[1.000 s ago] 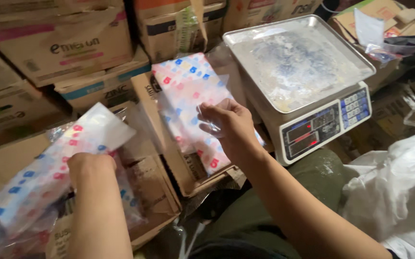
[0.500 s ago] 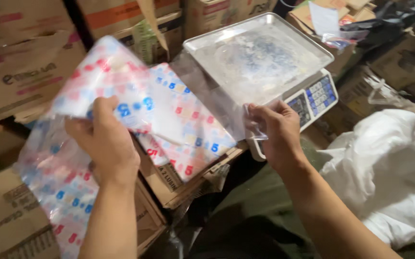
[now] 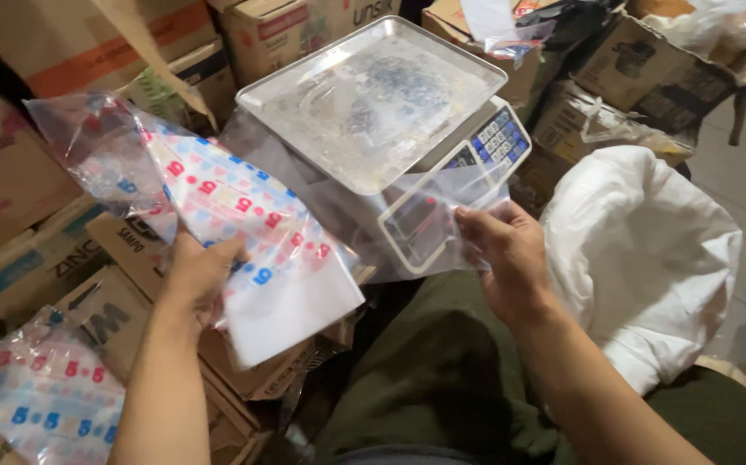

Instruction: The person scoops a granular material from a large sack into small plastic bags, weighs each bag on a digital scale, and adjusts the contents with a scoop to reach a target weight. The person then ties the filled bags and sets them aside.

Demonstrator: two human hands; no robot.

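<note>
A: Clear plastic film, thin and glossy. The left hand (image 3: 196, 275) holds a packet of printed bags (image 3: 235, 237), white with red and blue marks. Fingers are closed round the packet's lower middle, thumb on top; it hangs in the air left of the scale (image 3: 382, 138).

B: And the right hand (image 3: 506, 258)?

A: Its fingers are pinched shut on the corner of a single clear bag (image 3: 429, 215), held up in front of the scale's display and keypad. The scale shows through it.

B: Handling notes?

A: Judgement only: both items look very light and limp. The packet bends over the left hand and sags at its free end, so it is best gripped mid-body, as it is now. The single bag is floppy and likely slippery, and may cling to itself. An edge or corner pinch suits it; a loose hold could let it slide out.

B: Fragile?

A: It could tear if snagged on a carton flap or on the scale pan's edge.

B: Surroundings?

A: The steel pan on the scale is smeared. Cardboard cartons (image 3: 37, 172) are stacked to the left and behind. A second printed packet (image 3: 41, 396) lies on cartons at lower left. A large white sack (image 3: 649, 258) sits to the right, just beside the right forearm. Dark green trousers (image 3: 442, 379) are below. No tabletop is visible.
</note>
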